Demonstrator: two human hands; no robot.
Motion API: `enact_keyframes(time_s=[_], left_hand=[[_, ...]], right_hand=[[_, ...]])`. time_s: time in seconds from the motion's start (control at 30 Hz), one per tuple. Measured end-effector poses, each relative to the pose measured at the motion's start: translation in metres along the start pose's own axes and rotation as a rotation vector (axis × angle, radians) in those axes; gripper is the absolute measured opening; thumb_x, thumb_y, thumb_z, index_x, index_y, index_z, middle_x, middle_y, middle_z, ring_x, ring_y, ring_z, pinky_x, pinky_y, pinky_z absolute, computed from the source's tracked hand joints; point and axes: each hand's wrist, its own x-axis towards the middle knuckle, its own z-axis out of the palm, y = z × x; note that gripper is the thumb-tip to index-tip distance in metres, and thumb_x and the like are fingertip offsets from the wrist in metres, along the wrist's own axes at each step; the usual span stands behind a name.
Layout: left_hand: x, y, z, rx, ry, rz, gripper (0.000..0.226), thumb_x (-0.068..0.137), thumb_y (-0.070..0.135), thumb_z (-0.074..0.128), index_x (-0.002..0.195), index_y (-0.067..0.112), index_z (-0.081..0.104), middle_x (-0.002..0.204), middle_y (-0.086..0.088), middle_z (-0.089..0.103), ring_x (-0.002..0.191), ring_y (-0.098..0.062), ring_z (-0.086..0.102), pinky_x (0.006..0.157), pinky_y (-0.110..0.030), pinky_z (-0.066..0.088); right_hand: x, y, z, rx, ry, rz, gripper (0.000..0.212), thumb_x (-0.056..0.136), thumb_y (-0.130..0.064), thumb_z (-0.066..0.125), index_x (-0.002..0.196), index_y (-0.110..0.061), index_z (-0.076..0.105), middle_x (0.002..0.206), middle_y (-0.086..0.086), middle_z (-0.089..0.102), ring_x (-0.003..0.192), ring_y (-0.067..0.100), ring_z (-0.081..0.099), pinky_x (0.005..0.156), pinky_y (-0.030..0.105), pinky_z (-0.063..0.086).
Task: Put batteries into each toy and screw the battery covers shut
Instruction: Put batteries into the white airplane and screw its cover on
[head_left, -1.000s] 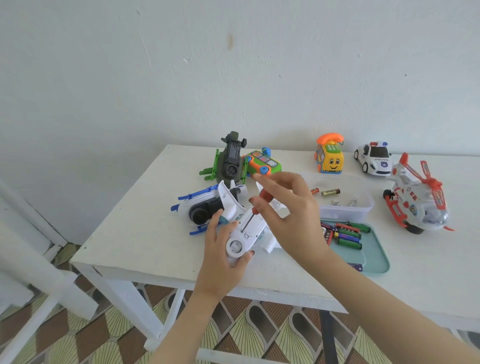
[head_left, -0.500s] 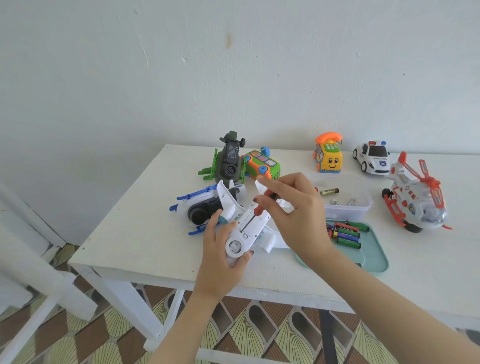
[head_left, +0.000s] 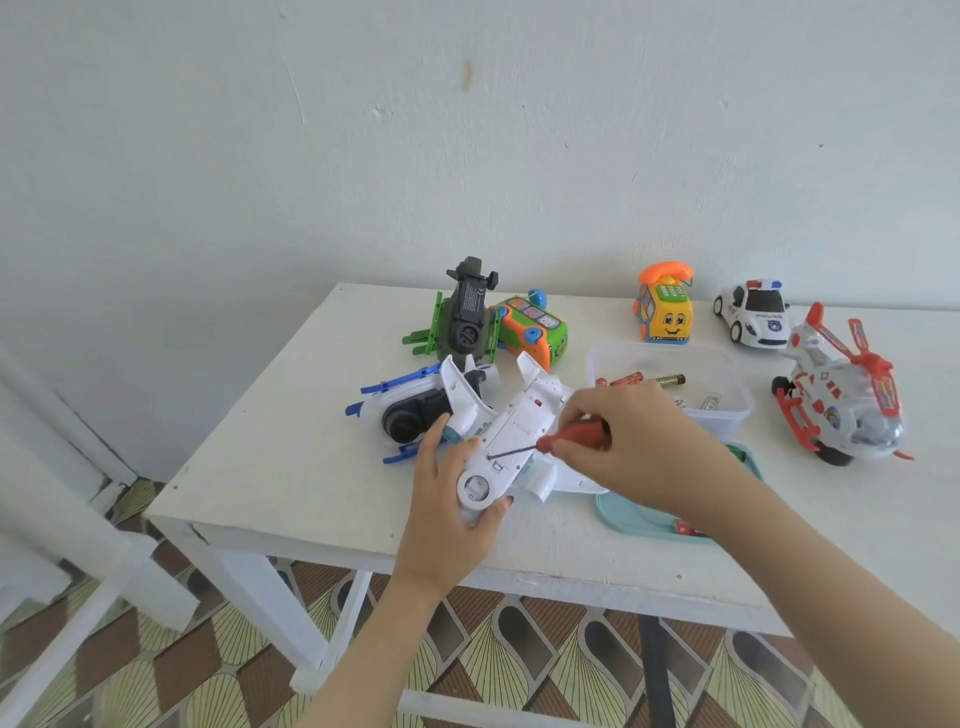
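Note:
A white toy plane (head_left: 511, 441) lies belly-up near the table's front edge. My left hand (head_left: 447, 499) grips its nose end from below. My right hand (head_left: 634, 447) holds a red-handled screwdriver (head_left: 569, 434), lying almost flat, with its thin tip on the left edge of the plane's battery cover. Loose batteries (head_left: 644, 379) lie in a clear plastic box (head_left: 727, 410) behind my right hand. A teal tray (head_left: 639, 517) sits under my right wrist, mostly hidden.
A blue-and-white toy (head_left: 415, 405) sits left of the plane; a green helicopter (head_left: 465, 317) and orange-green toy (head_left: 530, 327) lie behind. A yellow phone car (head_left: 665, 306), police car (head_left: 753, 312) and red-white helicopter (head_left: 841, 395) stand at right. White table (head_left: 291, 447), wall behind.
My right hand has dropped and tipped the screwdriver from nearly upright to almost flat, its tip now on the plane's underside. My left hand keeps its grip on the plane.

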Motion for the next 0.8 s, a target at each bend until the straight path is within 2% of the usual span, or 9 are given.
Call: enact_keyframes(time_s=[0.1,0.3,0.37,0.43,0.53,0.67,0.8], left_hand=[[0.000,-0.001,0.001,-0.001,0.004,0.005,0.050,0.076,0.025,0.074,0.120,0.021,0.051,0.152,0.012,0.020,0.141,-0.010,0.030,0.105,-0.004,0.026],[0.001,0.001,-0.001,-0.004,-0.003,0.018,0.051,0.076,0.024,0.074,0.120,0.025,0.049,0.153,0.008,0.020,0.139,-0.003,0.027,0.104,-0.005,0.028],[0.001,0.002,-0.001,-0.007,-0.001,0.021,0.052,0.075,0.023,0.074,0.119,0.029,0.047,0.153,0.006,0.021,0.139,-0.002,0.027,0.104,-0.006,0.029],[0.001,0.003,-0.001,-0.001,0.004,0.030,0.052,0.075,0.024,0.073,0.118,0.030,0.046,0.153,0.004,0.022,0.139,-0.001,0.027,0.104,-0.005,0.027],[0.001,0.002,0.000,0.006,0.007,0.022,0.050,0.075,0.025,0.072,0.119,0.021,0.050,0.152,0.006,0.022,0.139,0.001,0.026,0.104,-0.004,0.027],[0.001,0.000,0.000,0.012,0.003,0.028,0.052,0.077,0.035,0.068,0.121,0.015,0.051,0.152,0.007,0.022,0.140,-0.004,0.026,0.106,-0.007,0.029],[0.002,0.002,0.000,0.004,-0.008,0.027,0.053,0.077,0.041,0.064,0.121,0.016,0.051,0.152,0.002,0.023,0.141,-0.011,0.028,0.106,-0.008,0.029]], right_hand=[[-0.012,-0.001,-0.002,-0.111,-0.150,0.059,0.018,0.084,-0.034,0.061,0.081,-0.016,0.064,0.068,-0.009,0.056,0.055,0.005,0.047,0.056,0.025,0.043],[-0.032,0.000,0.008,-0.121,-0.257,0.134,0.020,0.082,-0.036,0.055,0.076,-0.018,0.057,0.067,-0.003,0.059,0.056,0.011,0.052,0.056,0.030,0.046],[-0.035,-0.002,0.013,-0.115,-0.269,0.149,0.021,0.082,-0.035,0.054,0.077,-0.015,0.056,0.064,-0.002,0.057,0.054,0.013,0.051,0.054,0.029,0.045],[-0.038,-0.003,0.017,-0.137,-0.268,0.153,0.022,0.083,-0.035,0.053,0.078,-0.014,0.054,0.061,-0.003,0.051,0.052,0.013,0.046,0.049,0.026,0.038],[-0.042,-0.004,0.027,-0.153,-0.297,0.160,0.026,0.086,-0.036,0.049,0.075,-0.013,0.053,0.060,-0.003,0.046,0.049,0.013,0.039,0.047,0.025,0.032],[-0.049,-0.007,0.043,-0.177,-0.360,0.166,0.031,0.090,-0.035,0.044,0.065,-0.016,0.038,0.062,-0.001,0.042,0.051,0.013,0.038,0.048,0.024,0.030],[-0.059,-0.011,0.055,-0.197,-0.310,0.157,0.034,0.097,-0.035,0.035,0.066,-0.022,0.028,0.065,-0.002,0.040,0.052,0.010,0.036,0.046,0.021,0.026]])
